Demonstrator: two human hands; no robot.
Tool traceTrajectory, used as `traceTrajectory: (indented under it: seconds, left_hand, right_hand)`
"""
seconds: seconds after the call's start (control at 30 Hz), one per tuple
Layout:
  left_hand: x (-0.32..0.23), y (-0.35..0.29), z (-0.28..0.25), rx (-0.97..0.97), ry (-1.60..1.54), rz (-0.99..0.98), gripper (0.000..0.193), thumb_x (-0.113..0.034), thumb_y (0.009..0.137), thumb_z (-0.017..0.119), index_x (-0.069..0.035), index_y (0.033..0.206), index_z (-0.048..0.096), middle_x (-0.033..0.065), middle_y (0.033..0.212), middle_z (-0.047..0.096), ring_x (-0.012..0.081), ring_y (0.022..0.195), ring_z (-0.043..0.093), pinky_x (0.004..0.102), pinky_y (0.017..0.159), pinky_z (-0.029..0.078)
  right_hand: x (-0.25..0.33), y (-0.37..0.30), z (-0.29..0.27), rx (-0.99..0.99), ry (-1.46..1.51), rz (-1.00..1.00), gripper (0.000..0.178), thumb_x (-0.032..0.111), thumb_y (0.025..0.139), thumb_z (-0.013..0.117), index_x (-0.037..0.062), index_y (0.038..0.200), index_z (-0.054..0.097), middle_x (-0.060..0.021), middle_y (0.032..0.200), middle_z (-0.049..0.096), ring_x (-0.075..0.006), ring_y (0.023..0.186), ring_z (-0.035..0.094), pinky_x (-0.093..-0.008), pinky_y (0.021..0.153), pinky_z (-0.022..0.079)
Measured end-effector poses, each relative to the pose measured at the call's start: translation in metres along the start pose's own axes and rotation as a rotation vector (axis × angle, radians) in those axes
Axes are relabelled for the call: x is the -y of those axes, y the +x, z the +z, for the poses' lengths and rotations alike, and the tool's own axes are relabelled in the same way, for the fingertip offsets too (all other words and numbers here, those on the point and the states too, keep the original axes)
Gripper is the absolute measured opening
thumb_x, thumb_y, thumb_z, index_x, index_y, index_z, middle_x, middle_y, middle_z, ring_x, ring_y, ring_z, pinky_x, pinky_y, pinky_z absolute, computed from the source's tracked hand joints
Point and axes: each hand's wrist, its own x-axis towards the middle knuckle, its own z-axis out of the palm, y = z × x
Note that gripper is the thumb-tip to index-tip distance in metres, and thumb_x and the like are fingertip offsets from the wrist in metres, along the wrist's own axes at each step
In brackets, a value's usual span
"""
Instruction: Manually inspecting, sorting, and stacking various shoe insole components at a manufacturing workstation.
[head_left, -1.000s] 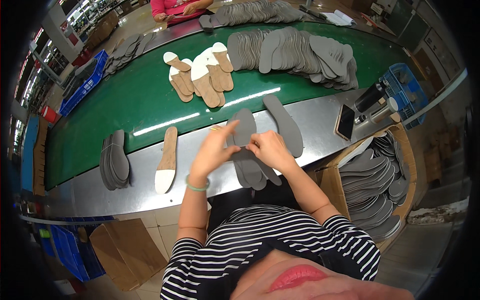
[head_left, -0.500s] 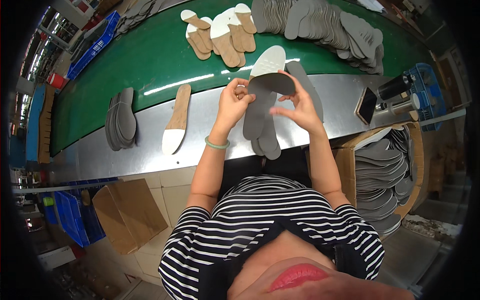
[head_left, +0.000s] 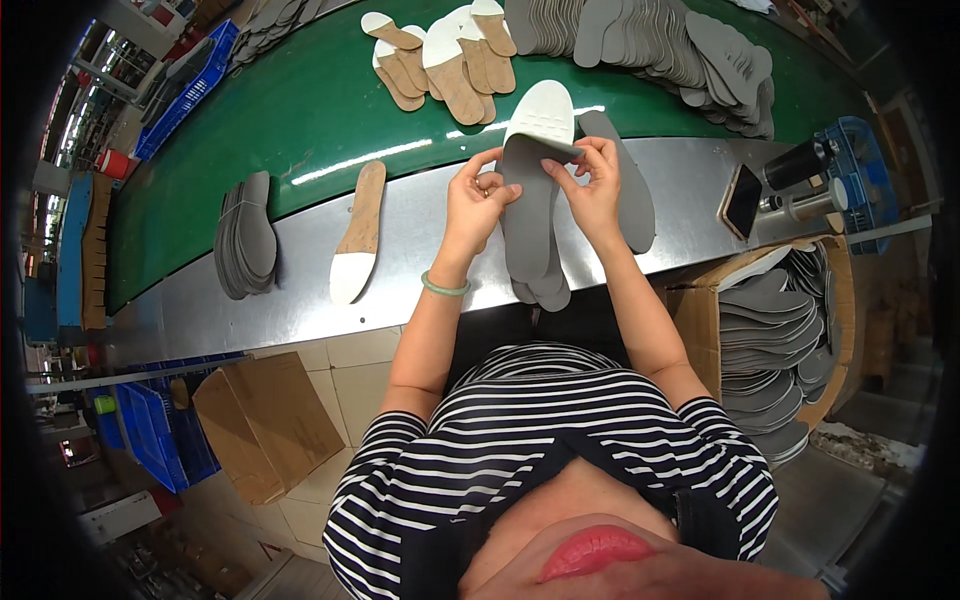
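A grey insole (head_left: 530, 225) is held between my two hands over the metal table edge, its top part lying on a white-ended insole (head_left: 541, 105). My left hand (head_left: 477, 205) pinches its left edge between thumb and fingers. With thumb and fingertips my right hand (head_left: 594, 188) grips the upper right edge, which curls up. More grey insole ends (head_left: 552, 298) show below the held one. Just right of my right hand lies another grey insole (head_left: 630, 185) on the table. A cork insole with a white end (head_left: 357, 235) lies apart to the left.
A tied bundle of grey insoles (head_left: 245, 235) sits at left. On the green belt (head_left: 300, 130) lie cork-and-white insoles (head_left: 455, 75) and rows of grey insoles (head_left: 640, 50). At right are a phone (head_left: 740, 202), a dark bottle (head_left: 795, 165) and a cardboard box (head_left: 840, 330) of insoles.
My right hand has closed from spread fingers into a pinch on the grey insole's upper right edge. That curled edge has shifted, baring more of the white end. My left hand keeps its hold.
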Motion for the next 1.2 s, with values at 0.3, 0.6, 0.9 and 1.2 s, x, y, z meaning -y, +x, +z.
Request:
traceTrajectory:
  seconds: [0.3,0.6,0.9,1.2]
  left_hand:
    - [0.011,-0.009,0.006,-0.047,-0.086,-0.055,0.048,0.008,0.078,0.065,-0.001,0.123,0.053,-0.0041,0.065,0.054,0.0035,0.058,0.051,0.0187,0.049,0.038]
    - [0.008,0.01,-0.009,0.039,-0.1,0.056,0.037,0.007,0.081,0.065,0.002,0.117,0.057,0.0032,0.089,0.064,0.0067,0.074,0.058,0.0199,0.062,0.047]
    - [0.012,0.004,-0.013,0.06,-0.083,-0.038,0.029,0.001,0.082,0.067,-0.001,0.11,0.06,0.0003,0.082,0.063,0.0062,0.066,0.058,0.0191,0.052,0.042]
    - [0.003,0.013,0.0,0.063,0.139,0.038,0.02,-0.023,0.099,0.054,-0.004,0.094,0.059,-0.0027,0.065,0.053,0.0012,0.056,0.044,0.0213,0.046,0.032]
  right_hand:
    - [-0.015,-0.015,0.014,0.027,0.62,0.346,0.015,-0.004,0.084,0.068,0.0007,0.087,0.054,-0.0004,0.083,0.058,-0.0028,0.066,0.055,-0.0183,0.061,0.046]
    - [-0.006,-0.009,0.009,0.102,0.711,0.396,0.022,-0.006,0.081,0.068,0.0005,0.098,0.054,-0.0011,0.08,0.059,-0.0073,0.068,0.061,-0.0205,0.057,0.049]
    - [-0.008,0.006,0.0,0.334,0.677,0.544,0.017,0.01,0.095,0.056,-0.0017,0.107,0.055,-0.0043,0.066,0.059,-0.0124,0.045,0.057,-0.0247,0.037,0.046]
    - [-0.004,-0.001,-0.003,0.43,0.462,0.46,0.02,0.022,0.097,0.055,0.0037,0.089,0.057,-0.0023,0.058,0.058,-0.0095,0.041,0.054,-0.0224,0.033,0.039]
